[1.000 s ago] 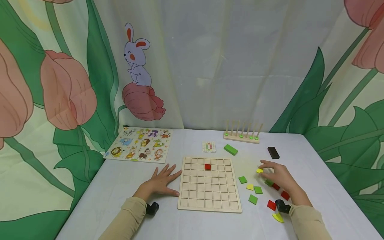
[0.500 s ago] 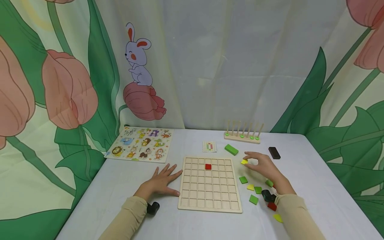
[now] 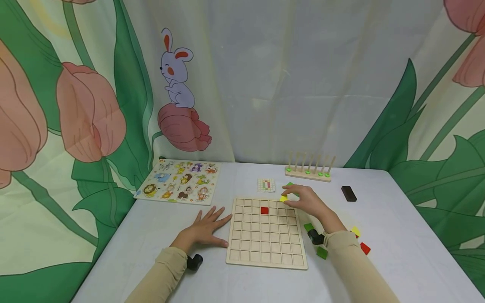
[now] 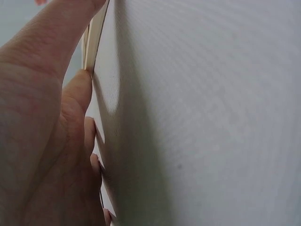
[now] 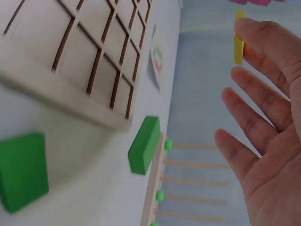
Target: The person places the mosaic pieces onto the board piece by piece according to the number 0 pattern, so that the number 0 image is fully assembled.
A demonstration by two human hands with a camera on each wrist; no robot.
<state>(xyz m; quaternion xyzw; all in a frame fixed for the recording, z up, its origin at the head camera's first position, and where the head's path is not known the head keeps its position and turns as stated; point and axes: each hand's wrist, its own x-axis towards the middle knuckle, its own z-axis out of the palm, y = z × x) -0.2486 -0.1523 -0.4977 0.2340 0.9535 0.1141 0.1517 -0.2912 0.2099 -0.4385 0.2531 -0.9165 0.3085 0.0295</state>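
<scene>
A wooden grid board (image 3: 265, 248) lies mid-table with one red square tile (image 3: 265, 210) in its upper part. My right hand (image 3: 308, 204) pinches a yellow tile (image 3: 283, 198) between thumb and index finger, over the board's far right corner. In the right wrist view this yellow tile (image 5: 239, 47) appears edge-on, the other fingers held apart from it. My left hand (image 3: 204, 229) rests palm down with spread fingers, thumb and fingertips at the board's left edge. The left wrist view shows the left hand (image 4: 42, 117) beside the board's side (image 4: 96, 37).
Loose green tiles (image 3: 322, 253), red tiles (image 3: 365, 248) and a yellow tile (image 3: 355, 231) lie right of the board, partly hidden by my right arm. Behind stand a pattern card (image 3: 266, 185), a green block (image 5: 145, 146) and a peg stand (image 3: 307, 174). An animal puzzle (image 3: 178, 181) lies far left, a dark block (image 3: 348, 193) right.
My right hand has carried the yellow tile leftward from the loose tiles to over the board's far right corner. The left hand has stayed in place at the board's edge.
</scene>
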